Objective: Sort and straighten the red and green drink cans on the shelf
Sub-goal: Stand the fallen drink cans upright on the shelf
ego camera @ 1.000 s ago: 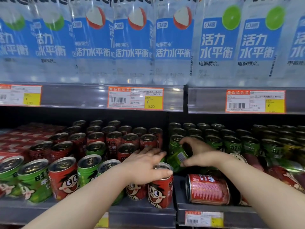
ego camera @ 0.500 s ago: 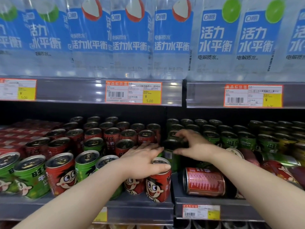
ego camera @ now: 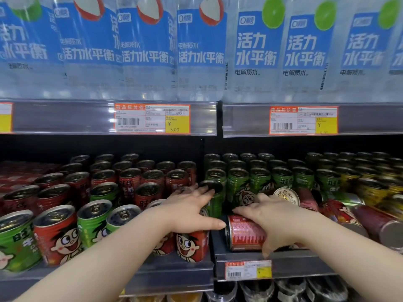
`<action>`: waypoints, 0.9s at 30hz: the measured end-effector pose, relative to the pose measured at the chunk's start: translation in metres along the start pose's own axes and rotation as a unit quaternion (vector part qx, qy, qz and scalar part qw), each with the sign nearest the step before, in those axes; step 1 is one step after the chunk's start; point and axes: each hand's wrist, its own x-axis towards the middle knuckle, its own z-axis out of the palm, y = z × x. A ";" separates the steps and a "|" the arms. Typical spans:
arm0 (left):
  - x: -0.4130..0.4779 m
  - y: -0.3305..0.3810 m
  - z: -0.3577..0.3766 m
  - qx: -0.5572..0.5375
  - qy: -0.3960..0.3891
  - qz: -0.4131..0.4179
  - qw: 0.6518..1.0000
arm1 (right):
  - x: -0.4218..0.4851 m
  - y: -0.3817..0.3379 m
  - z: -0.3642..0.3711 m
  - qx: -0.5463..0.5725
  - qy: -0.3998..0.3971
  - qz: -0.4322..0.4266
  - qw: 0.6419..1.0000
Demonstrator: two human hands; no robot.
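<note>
Red cans [ego camera: 130, 186] stand in rows on the left shelf section and green cans [ego camera: 281, 177] on the right, with a few green cans [ego camera: 92, 221] mixed into the left front row. My left hand [ego camera: 192, 210] lies flat over the top of an upright red can [ego camera: 192, 245] at the front. Its fingertips reach an upright green can [ego camera: 214, 201] by the divider. My right hand [ego camera: 277, 221] wraps a red can lying on its side [ego camera: 244, 234], fingers over it and thumb under its front.
More cans lie tipped over at the right front, among them a dark red one [ego camera: 375, 223]. Yellow cans [ego camera: 370, 188] stand at the far right. Price tags [ego camera: 248, 270] hang on the shelf edge. Water bottles [ego camera: 200, 51] fill the shelf above.
My right hand let go of the green can, which now stands upright by the divider, and dropped onto the lying red can. My left hand stayed on the front red can.
</note>
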 end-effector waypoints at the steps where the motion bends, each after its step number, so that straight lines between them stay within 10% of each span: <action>1: 0.000 0.001 0.000 0.004 0.000 0.000 1.000 | 0.000 0.000 0.002 0.018 0.015 -0.003 1.000; 12: 0.001 0.001 -0.001 0.015 -0.004 0.004 1.000 | 0.005 -0.004 0.002 0.401 0.160 0.055 0.900; 22: 0.003 0.002 0.000 -0.006 0.011 -0.009 1.000 | 0.018 -0.003 0.005 0.454 0.138 -0.007 0.880; 27: 0.013 0.029 -0.006 -0.004 0.030 -0.010 1.000 | 0.009 0.055 -0.005 0.266 0.160 0.086 0.947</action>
